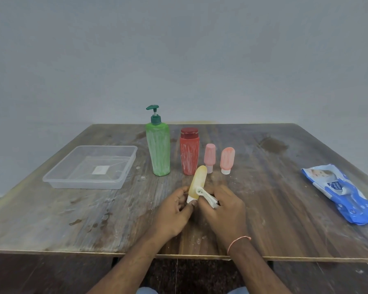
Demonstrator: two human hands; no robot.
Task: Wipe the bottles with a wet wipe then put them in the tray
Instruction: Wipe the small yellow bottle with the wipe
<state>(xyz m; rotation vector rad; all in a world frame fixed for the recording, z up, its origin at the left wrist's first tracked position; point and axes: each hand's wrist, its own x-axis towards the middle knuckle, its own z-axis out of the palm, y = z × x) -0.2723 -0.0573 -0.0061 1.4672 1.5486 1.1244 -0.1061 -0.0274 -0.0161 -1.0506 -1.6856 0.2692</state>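
While the left hand pinches the yellow tube at its cap end, tilted above the desk's near-middle, the right hand grips a bunched wet wipe against its lower body. Tube looks light, soft, likely slippery when wet; hold near the stiffer cap. Tray sits toward the left edge, nothing in it yet.
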